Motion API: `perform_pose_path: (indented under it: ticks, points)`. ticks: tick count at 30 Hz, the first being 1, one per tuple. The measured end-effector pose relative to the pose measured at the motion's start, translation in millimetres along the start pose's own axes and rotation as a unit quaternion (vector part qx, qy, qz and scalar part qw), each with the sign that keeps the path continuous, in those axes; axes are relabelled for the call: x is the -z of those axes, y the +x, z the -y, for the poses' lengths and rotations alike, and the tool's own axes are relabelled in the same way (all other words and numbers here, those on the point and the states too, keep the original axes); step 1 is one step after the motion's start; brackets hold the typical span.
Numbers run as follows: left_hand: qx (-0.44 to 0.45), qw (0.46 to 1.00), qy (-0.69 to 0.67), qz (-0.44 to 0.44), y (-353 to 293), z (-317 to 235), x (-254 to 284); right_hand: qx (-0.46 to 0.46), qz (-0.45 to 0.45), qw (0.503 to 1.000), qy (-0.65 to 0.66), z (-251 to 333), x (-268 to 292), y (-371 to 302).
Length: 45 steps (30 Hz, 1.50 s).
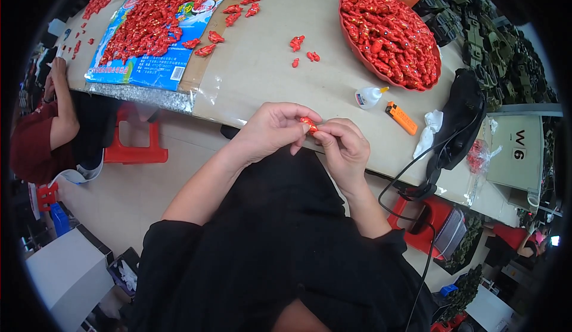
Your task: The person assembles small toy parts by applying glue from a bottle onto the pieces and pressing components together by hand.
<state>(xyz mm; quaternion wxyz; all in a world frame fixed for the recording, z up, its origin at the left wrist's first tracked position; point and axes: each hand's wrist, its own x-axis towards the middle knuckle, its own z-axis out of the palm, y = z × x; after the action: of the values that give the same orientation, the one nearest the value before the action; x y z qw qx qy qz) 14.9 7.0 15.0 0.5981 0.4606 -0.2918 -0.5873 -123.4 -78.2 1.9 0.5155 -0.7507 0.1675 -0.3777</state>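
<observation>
Between my two hands, just off the table's near edge, is a small shiny red figurine with gold marks. My left hand pinches it between thumb and fingers. The fingertips of my right hand close on its other side, hiding part of it. A few loose red figurines lie on the table beyond my hands. To the right a red bowl is heaped with many more of them. A small white glue bottle with a yellow tip and an orange lighter lie close to my right hand.
A blue printed sheet at the left of the table bears a pile of red figurines. On the right are crumpled white tissue, a black bag and a cable. Another person sits at far left; red stools stand below.
</observation>
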Motion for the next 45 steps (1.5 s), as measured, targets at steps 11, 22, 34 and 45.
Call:
perform_pose_path:
  ticks: [11,22,34,45]
  points:
    - [0.0,1.0,-0.002,-0.011,-0.6,0.6,-1.1,-0.042,0.011,0.998,0.037,3.3,0.8,2.3]
    - [-0.013,1.0,0.021,0.002,0.8,2.8,-2.2,-0.082,-0.004,0.992,0.093,5.2,-0.1,2.8]
    - [-0.01,1.0,0.021,-0.011,2.0,0.7,-4.9,-0.091,-0.018,0.991,0.1,2.2,-0.9,4.1]
    - [-0.017,1.0,0.004,-0.019,0.5,-0.5,-8.4,-0.144,-0.019,0.979,0.139,0.7,0.1,4.6]
